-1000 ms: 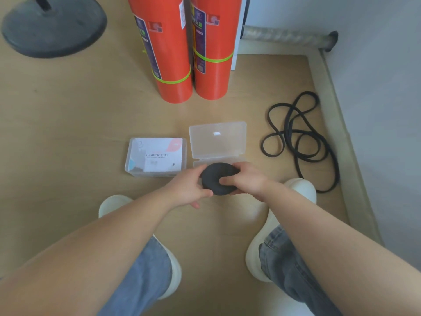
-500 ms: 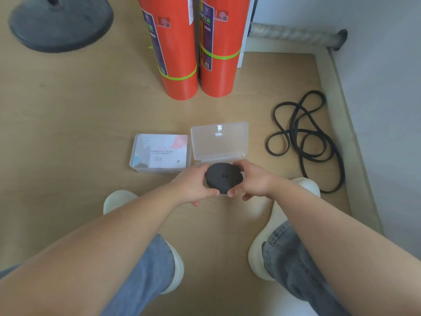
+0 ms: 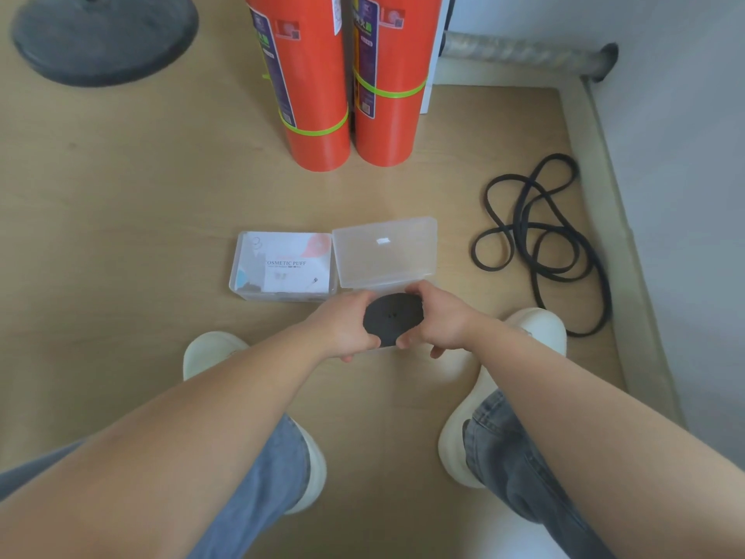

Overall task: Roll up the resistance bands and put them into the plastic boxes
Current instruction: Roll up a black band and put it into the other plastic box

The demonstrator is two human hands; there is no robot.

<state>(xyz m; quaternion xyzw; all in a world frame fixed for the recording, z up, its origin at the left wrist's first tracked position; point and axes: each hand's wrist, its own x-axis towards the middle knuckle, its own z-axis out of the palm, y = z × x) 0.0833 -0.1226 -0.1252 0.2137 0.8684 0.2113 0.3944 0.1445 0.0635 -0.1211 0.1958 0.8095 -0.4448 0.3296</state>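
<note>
Fingers of my left hand and right hand are curled round opposite sides of the rolled resistance band, clamping the black coil between them with its flat face turned up. Over the last second little has shifted: the coil stays in the same two-handed hold at the near edge of the open plastic box, though the right thumb, which lay across the coil's face, has slid to its near rim and the coil now looks pressed into more of an oval. I read this as rolling finished and the coil being squeezed to fit the box base, which the hands mostly hide; whether the coil already touches the base I cannot tell. The clear lid stands tilted back behind the hands. Touching it on the left lies a closed box labelled "COSMETIC PUFF". A second, loose resistance band sprawls unrolled on the wooden floor, well to the right, so the task appears roughly half done.
</note>
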